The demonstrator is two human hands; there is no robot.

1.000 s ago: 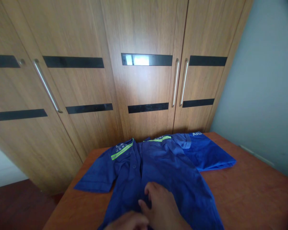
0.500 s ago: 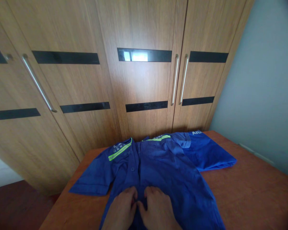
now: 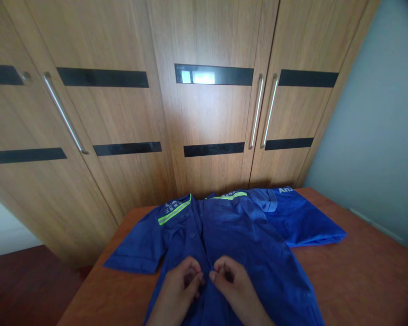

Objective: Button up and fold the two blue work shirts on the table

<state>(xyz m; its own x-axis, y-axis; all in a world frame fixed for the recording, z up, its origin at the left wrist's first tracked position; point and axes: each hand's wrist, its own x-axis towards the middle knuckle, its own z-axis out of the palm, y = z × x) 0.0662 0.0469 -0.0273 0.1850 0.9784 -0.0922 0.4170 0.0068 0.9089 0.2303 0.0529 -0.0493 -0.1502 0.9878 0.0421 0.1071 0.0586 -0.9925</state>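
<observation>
A dark blue short-sleeved work shirt (image 3: 251,249) lies front side up, its collar at the far side and its buttoned front running down the middle. Yellow-green reflective strips cross its chest. My left hand (image 3: 183,290) is closed in a pinch at the left side of the front opening, thumb against curled fingers. Just across from it, my right hand (image 3: 236,285) pinches at the right edge of the opening. A small gap separates the two hands. The bit of cloth between the fingertips is mostly hidden.
The shirt rests on a reddish-brown table (image 3: 367,271). Beside its right sleeve lies a folded brighter blue cloth (image 3: 302,222) with white lettering. A wooden wardrobe (image 3: 211,113) with metal handles stands right behind the table, and a pale wall (image 3: 377,136) rises at the right.
My hands have lifted slightly off the shirt front and turned, so the thumbs and curled fingers now show in pinches. The whole view has shifted a little.
</observation>
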